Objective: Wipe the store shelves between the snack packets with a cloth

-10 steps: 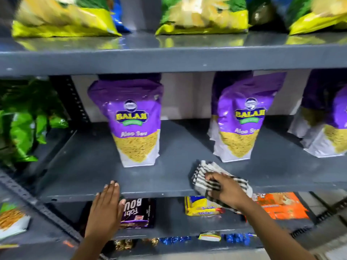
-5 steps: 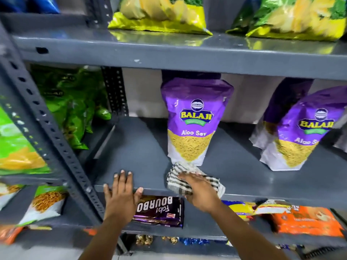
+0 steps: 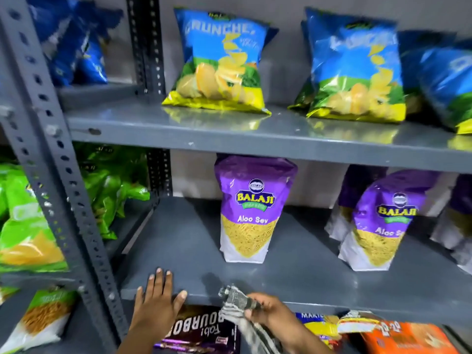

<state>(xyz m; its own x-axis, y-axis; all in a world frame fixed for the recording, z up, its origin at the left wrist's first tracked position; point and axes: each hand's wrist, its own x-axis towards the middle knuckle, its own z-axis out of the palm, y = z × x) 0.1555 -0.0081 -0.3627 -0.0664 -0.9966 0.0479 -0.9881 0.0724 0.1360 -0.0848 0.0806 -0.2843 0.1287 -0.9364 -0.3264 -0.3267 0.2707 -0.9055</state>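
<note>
The grey middle shelf (image 3: 184, 241) holds a purple Aloo Sev packet (image 3: 251, 210) at its centre and a second purple packet (image 3: 378, 226) to the right. My right hand (image 3: 273, 318) grips a black-and-white checked cloth (image 3: 236, 301), bunched up and lifted just off the shelf's front edge, its tail hanging down. Flat on the front lip, left of the cloth, rests my left hand (image 3: 158, 300) with fingers spread and nothing in it.
Blue chip bags (image 3: 222, 62) stand on the upper shelf (image 3: 255, 134). Green packets (image 3: 107, 185) fill the neighbouring bay behind a perforated upright post (image 3: 51, 159). Below lie a Bourbon biscuit pack (image 3: 201, 330) and orange packets (image 3: 408, 335).
The view tilted up and shifted left. My right hand slid the cloth left along the shelf front, then lifted it bunched off the surface. My left hand stayed on the front edge.
</note>
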